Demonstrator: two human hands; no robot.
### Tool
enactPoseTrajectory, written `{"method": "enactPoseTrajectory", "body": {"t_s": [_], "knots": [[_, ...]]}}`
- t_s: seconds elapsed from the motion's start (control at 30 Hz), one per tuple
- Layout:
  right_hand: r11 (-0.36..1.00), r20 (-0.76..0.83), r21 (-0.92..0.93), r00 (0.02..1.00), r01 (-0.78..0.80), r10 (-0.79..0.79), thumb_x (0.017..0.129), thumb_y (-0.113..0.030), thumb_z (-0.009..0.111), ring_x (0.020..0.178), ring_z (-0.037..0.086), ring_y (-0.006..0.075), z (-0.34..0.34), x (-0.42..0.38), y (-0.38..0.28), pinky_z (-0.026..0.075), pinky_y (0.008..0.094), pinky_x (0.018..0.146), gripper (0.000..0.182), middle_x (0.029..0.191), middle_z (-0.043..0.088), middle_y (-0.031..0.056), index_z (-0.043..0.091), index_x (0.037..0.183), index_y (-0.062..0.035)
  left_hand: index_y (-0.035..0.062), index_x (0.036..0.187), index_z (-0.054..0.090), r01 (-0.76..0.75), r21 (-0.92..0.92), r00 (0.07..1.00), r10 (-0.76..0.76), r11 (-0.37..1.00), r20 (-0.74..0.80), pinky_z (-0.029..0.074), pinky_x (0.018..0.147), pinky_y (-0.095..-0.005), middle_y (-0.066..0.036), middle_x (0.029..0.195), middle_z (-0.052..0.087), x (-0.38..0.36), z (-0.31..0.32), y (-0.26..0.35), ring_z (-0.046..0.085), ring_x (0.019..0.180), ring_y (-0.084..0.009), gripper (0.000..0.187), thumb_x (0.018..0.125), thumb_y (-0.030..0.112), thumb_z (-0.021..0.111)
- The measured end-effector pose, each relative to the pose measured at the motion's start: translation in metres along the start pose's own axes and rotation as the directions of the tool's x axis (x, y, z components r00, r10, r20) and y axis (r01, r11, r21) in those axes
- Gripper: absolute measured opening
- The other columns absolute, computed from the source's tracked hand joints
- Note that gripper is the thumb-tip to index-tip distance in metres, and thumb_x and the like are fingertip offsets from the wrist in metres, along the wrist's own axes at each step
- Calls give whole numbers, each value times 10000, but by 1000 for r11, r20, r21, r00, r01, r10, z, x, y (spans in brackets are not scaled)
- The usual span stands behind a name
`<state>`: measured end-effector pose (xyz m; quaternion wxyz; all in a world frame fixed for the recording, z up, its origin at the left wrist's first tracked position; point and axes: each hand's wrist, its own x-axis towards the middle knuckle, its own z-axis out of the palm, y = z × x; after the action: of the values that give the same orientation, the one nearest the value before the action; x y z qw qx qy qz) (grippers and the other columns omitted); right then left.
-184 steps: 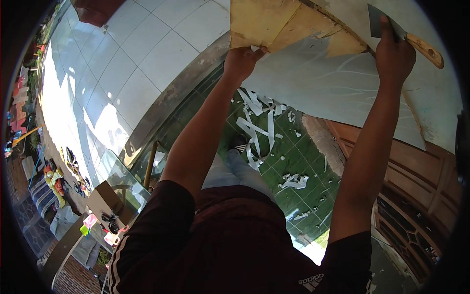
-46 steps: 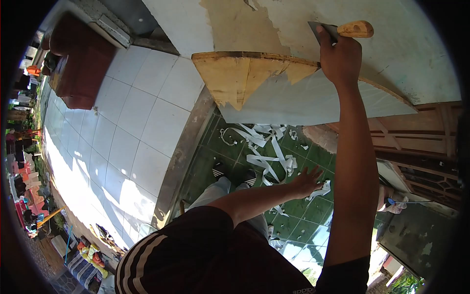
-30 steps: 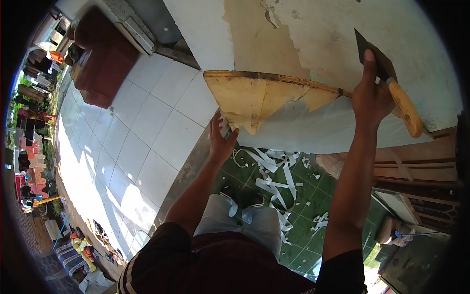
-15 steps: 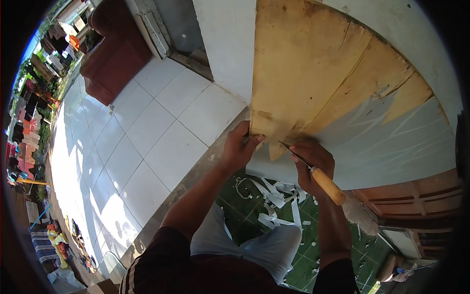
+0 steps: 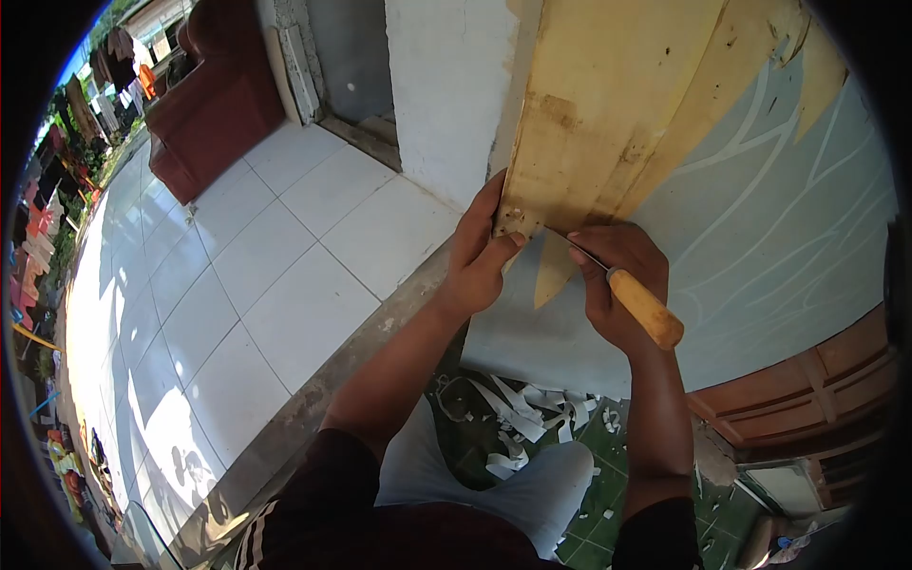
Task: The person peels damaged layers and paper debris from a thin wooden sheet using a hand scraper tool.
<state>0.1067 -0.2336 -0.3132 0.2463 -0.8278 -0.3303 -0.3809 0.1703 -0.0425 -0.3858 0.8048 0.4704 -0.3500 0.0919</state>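
A large panel lies before me, its yellow, wood-like part (image 5: 608, 104) running up to the top and its pale grey part (image 5: 760, 228) marked with light curved lines. My left hand (image 5: 483, 252) grips the yellow part's left edge near its lower end, thumb on top and fingers mostly hidden behind the edge. Held in my right hand (image 5: 627, 280) is a narrow-bladed knife (image 5: 646, 309) with a wooden handle. Its thin tip meets or hovers just above the yellow surface near my left thumb. A yellow pointed piece (image 5: 553, 271) sits between the hands, over the grey part.
White strips and scraps (image 5: 518, 413) litter the green tiled floor (image 5: 608, 456) below the panel. White floor tiles (image 5: 275, 256) spread to the left, with a red-brown sofa (image 5: 218, 104) farther back. A brown wooden panelled surface (image 5: 807, 389) stands at lower right.
The view has shifted closer to the panel's lower end, so the panel appears larger. My left thumb lies farther over the yellow edge. The knife stays in my right hand, tip near the left thumb.
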Motion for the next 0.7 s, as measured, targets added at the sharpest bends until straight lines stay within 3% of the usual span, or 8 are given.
{"method": "enactPoseTrajectory", "body": {"t_s": [0.07,0.2,0.37,0.47,0.57,0.63,0.7], "knots": [[1000,-16,6,1000,-11,11,856,38,784,900,727,325,3,-3,1,579,402,812,186,976,771,124,757,1024,-40,-66,1599,350,8,64,998,-4,998,-65,338,1194,-367,-175,1485,551,-3,4,-2,491,1386,-244,776,847,42,510],[1000,58,1,998,-21,21,786,75,797,898,730,312,0,-1,6,578,395,816,288,983,776,103,760,1036,-63,-67,1551,388,31,128,996,-21,991,-81,372,1147,-361,-164,1400,583,-7,1,-4,527,1303,-250,761,819,80,538],[991,100,33,987,-129,125,783,82,801,911,728,309,-4,2,-4,579,401,836,315,1001,777,103,757,1055,-71,-56,1477,438,91,224,993,-72,970,-89,422,1090,-373,-202,1307,602,-8,3,5,571,1226,-283,714,791,106,555],[980,111,41,976,-194,188,794,80,794,929,726,305,-5,-1,-11,580,405,845,320,1013,775,98,755,1074,-70,-38,1464,451,268,276,961,-235,923,-147,434,1092,-403,-237,1296,594,-10,6,18,588,1224,-351,706,784,99,582],[972,169,36,960,-233,224,797,36,771,993,713,304,-5,-2,-8,570,410,895,345,1072,765,99,746,1125,-66,-19,1486,432,298,492,954,-246,818,-169,422,1130,-445,-251,1330,583,-4,15,43,569,1283,-422,743,769,57,614],[968,257,29,938,-247,232,775,-54,744,1101,689,309,-8,2,-7,546,421,987,416,1167,749,105,737,1191,-61,-15,1502,413,387,510,922,-322,768,-216,404,1166,-464,-262,1388,567,4,24,56,529,1351,-456,768,764,25,622],[954,270,87,929,-285,253,805,-51,724,1111,688,329,-14,10,-10,537,432,1001,414,1170,746,103,723,1219,-72,-11,1525,391,474,532,880,-393,701,-266,388,1196,-474,-273,1451,541,10,31,66,488,1412,-472,801,759,-3,623]]}}
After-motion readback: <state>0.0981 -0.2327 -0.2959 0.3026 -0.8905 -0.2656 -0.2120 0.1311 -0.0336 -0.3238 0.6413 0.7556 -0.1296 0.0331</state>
